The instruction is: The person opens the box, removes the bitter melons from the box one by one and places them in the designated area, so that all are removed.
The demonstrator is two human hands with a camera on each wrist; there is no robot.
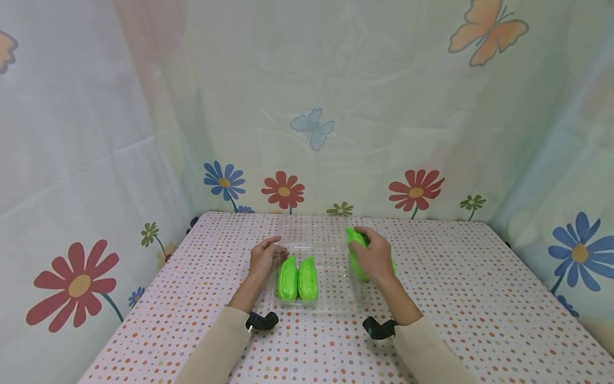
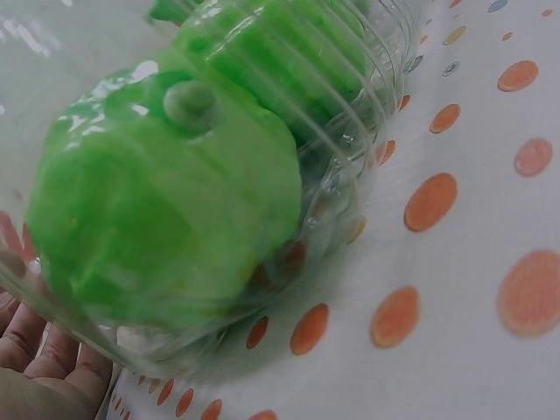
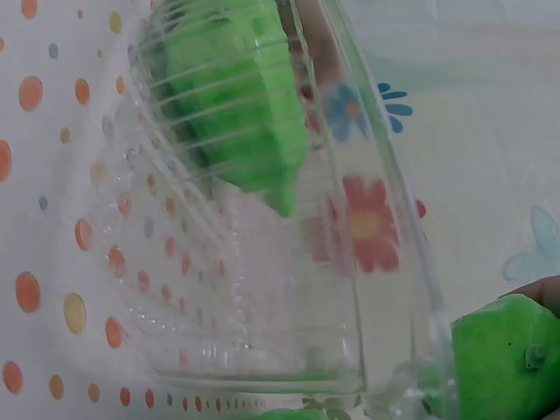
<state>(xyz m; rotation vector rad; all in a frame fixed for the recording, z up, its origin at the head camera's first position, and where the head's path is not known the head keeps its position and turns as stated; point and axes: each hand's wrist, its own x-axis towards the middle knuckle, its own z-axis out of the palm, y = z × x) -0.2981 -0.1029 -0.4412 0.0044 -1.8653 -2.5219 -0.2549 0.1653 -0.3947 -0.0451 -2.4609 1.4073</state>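
Note:
A clear plastic container lies on the table with its clear lid raised at the far side. Inside, two bright green bitter melons, a left one and a right one, lie side by side at the left end. My left hand rests at the container's left wall, fingers extended and loosely bent; the left wrist view shows the fingers against the plastic. Over the container's right edge, my right hand grips another green bitter melon, partly covered by the fingers.
Another bit of green shows just right of my right hand, mostly hidden behind it. The dotted tablecloth covers the table. Flower-printed curtains hang behind and at both sides.

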